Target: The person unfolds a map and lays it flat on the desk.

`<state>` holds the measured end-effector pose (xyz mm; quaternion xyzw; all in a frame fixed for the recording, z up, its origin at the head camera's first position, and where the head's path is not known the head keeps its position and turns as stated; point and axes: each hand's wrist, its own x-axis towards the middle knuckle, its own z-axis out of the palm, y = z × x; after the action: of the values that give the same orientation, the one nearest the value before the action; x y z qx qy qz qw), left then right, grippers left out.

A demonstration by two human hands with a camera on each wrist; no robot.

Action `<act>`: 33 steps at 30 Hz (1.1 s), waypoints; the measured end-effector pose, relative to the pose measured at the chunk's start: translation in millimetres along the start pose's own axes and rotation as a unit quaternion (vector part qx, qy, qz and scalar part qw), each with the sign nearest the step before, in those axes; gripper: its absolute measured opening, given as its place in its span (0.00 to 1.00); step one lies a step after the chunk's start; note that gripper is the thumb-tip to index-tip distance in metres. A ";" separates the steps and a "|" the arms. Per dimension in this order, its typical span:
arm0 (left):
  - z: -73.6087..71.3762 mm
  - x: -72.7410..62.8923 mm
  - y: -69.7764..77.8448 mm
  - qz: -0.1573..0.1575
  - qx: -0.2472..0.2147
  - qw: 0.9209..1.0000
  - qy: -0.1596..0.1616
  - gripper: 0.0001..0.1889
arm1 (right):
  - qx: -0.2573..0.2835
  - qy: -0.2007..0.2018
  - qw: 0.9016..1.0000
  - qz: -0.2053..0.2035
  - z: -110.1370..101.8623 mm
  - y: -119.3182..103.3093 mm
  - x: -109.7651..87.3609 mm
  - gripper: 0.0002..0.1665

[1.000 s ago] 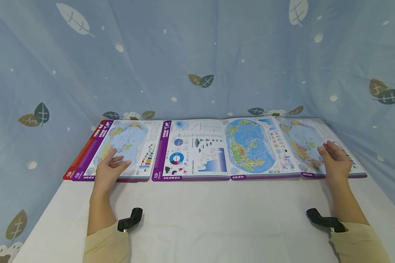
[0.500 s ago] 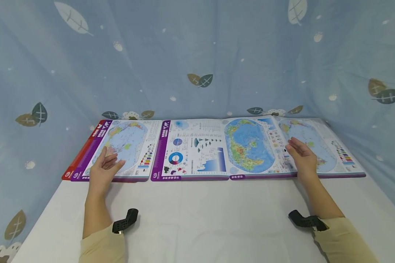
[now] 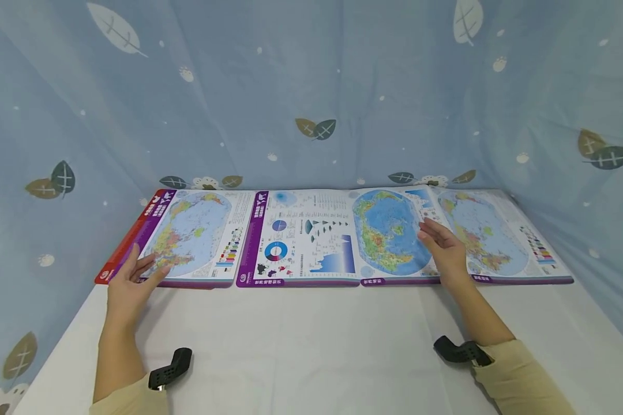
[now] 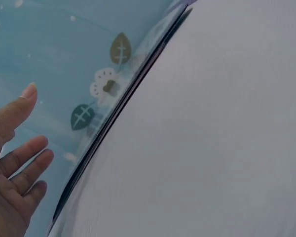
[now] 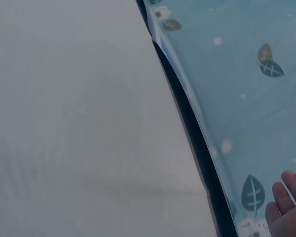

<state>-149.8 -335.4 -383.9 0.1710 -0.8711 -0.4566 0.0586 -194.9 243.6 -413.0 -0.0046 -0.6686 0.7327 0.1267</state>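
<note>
A row of glossy map sheets lies across the far side of the table in the head view. From left to right come a world map panel [image 3: 189, 233], a chart panel [image 3: 311, 239] with purple edging, a blue relief map panel [image 3: 391, 233] and a paler map panel [image 3: 490, 230]. A red-edged sheet [image 3: 127, 245] peeks out under the leftmost one. My left hand [image 3: 130, 294] hovers at the front left corner, fingers relaxed and thumb apart, holding nothing. Over the front edge between the two right panels is my right hand [image 3: 449, 256], loosely extended and likewise holding nothing.
White cloth covers the table [image 3: 311, 351] in front of the sheets. A blue curtain [image 3: 311, 75] with leaf prints hangs right behind them and along both sides. Black wrist devices [image 3: 171, 369] sit at both sleeves.
My right hand has moved left, from the rightmost panel to the relief map's right edge. My left hand has shifted left and nearer to me. The sheets lie as before.
</note>
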 end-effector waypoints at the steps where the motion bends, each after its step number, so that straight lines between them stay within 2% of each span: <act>1: -0.9 -1.5 -2.3 -0.003 0.003 1.000 0.002 0.44 | 0.000 -0.006 1.000 -0.001 2.7 -0.1 -0.1 0.28; 3: -1.9 -4.7 -6.5 -0.009 0.005 1.000 0.004 0.45 | -0.003 -0.018 1.000 -0.001 7.4 0.2 -0.3 0.28; 8: -2.8 -0.5 -13.8 -0.022 0.012 1.000 0.010 0.47 | -0.027 -0.040 0.999 -0.010 21.4 3.9 0.3 0.29; 12: -6.3 1.0 -15.9 -0.016 -0.004 1.000 0.023 0.48 | -0.057 -0.069 0.996 0.002 37.9 5.1 -1.0 0.32; 16: -17.0 -0.7 -14.5 -0.001 -0.044 0.999 0.030 0.47 | -0.089 -0.116 0.989 0.011 62.0 1.2 -7.8 0.35; 19: -27.7 -0.9 -15.4 -0.008 -0.055 0.998 0.024 0.47 | -0.088 -0.150 0.985 0.000 81.0 0.5 -12.0 0.34; 23: -38.9 2.7 -22.3 -0.015 -0.030 0.999 0.007 0.48 | -0.097 -0.178 0.979 -0.015 105.3 -10.8 -20.2 0.33; 26: -45.4 6.1 -29.2 -0.004 -0.007 1.000 0.011 0.48 | -0.115 -0.190 0.974 -0.034 123.0 -21.2 -26.1 0.32; 30: -48.3 8.8 -35.8 -0.013 0.018 0.999 0.029 0.48 | -0.117 -0.198 0.972 -0.050 139.3 -6.7 -24.9 0.31; 33: -45.9 11.3 -39.8 -0.027 0.023 0.999 0.028 0.48 | -0.104 -0.198 0.974 -0.043 151.6 6.8 -23.2 0.30</act>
<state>-138.7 -395.8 -390.5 0.2089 -0.8742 -0.4332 0.0667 -200.4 90.2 -407.4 0.1560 -0.7529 0.6391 0.0219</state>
